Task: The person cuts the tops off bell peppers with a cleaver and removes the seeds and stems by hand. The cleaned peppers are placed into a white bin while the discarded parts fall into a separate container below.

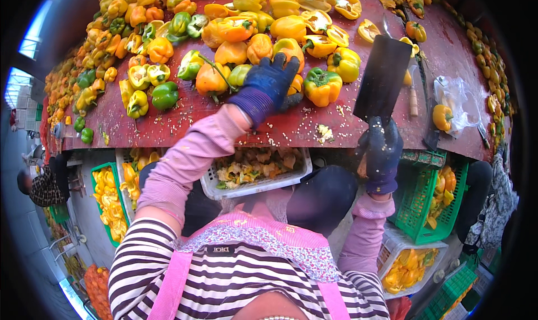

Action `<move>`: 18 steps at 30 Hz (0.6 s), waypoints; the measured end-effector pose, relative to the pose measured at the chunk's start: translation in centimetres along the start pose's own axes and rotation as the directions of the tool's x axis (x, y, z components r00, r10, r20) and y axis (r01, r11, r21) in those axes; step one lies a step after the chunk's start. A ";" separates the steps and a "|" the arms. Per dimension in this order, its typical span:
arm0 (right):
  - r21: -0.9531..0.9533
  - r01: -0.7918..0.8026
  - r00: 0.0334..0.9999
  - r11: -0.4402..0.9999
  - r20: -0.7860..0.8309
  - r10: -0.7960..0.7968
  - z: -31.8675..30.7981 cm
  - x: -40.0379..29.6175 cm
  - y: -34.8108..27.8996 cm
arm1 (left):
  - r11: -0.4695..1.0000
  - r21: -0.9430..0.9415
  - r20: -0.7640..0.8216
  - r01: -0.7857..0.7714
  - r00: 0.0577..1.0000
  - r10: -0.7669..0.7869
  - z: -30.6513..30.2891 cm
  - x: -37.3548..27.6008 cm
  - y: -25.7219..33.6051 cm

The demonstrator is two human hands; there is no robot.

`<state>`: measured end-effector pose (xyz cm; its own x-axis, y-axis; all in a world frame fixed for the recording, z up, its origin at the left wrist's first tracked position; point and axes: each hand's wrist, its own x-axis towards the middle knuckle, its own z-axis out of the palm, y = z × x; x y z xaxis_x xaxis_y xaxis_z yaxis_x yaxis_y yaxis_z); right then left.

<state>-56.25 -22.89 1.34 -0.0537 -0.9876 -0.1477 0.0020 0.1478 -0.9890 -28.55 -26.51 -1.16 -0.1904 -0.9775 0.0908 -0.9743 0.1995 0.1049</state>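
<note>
My left hand (271, 84), in a dark blue work glove, reaches over the red table with its fingers spread on a yellow bell pepper (289, 50); whether it grips the pepper cannot be told. My gloved right hand (381, 154) is closed on the handle of a cleaver (383, 78), whose broad dark blade points away from me. Between the hands lies a yellow-green bell pepper (323, 85). An orange pepper (212, 79) with a long green stem is left of my left hand. Halved yellow peppers (317, 21) lie beyond, cut sides showing.
A white crate (256, 185) of pepper scraps stands below the table edge. Whole peppers (96, 67) are heaped at left. A wooden-handled knife (413, 101) and a plastic bag (460, 105) lie at right. Green crates (420, 206) flank me. Other people sit at both sides.
</note>
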 end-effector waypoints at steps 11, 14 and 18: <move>-0.126 0.028 0.997 0.992 0.079 -0.018 -1.5 -3.8 -1.1 | 0.838 -0.543 -0.414 0.062 0.848 -0.331 6.0 -1.7 2.3; -0.288 0.219 0.975 0.932 0.087 -0.202 -3.1 -3.3 0.3 | -0.122 -0.989 -0.022 -0.078 0.915 -0.403 1.8 -0.7 4.1; -0.476 0.560 0.806 0.678 0.120 -0.580 -1.7 -4.1 -5.1 | -0.130 -0.954 -0.236 -0.270 0.944 -0.231 -3.3 3.2 2.9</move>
<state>-57.75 -19.50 7.03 0.0758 -0.8878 0.4539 -0.5042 -0.4268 -0.7507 -31.58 -28.82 2.66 0.0742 -0.9526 0.2950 0.2929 0.3036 0.9066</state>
